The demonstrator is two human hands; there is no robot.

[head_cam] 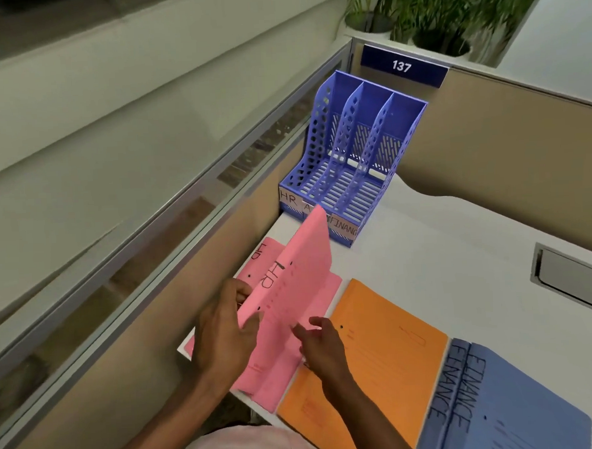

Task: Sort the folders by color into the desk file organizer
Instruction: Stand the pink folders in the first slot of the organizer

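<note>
1. Your pale pink shirt [244,448] sits at the bottom edge, and both forearms reach up from it over the near edge of the white desk [443,251].
2. Your left hand [224,331] pinches the left edge of a pink folder [290,276] marked "HR", with the thumb on its front face and the fingers curled behind. You hold that folder raised and tilted above the desk, and its top corner covers part of the organizer's middle label.
3. Your right hand [323,346] has lightly bent fingers, the tips at the lower right of the same folder. Whether it grips or only touches cannot be told.
4. Under the raised folder, a pink stack [274,366] lies flat at the desk's near left corner.
5. Orange folders [390,350] lie flat just right of the pink stack. Blue folders [520,411] lettered "FINANCE" lie just right of the orange ones.
6. At the far left corner, the periwinkle desk file organizer [352,146] stands upright against the beige partition [524,150]. The slatted floors of its three compartments show. Its front labels read "HR" on the left, a word starting "A" in the middle, and "FINANC" on the right.
7. A navy plate [401,66] reading "137" sits on the partition's top edge, with potted plants [448,13] behind it. A grey cable hatch [575,278] is set into the desk at your right.
</note>
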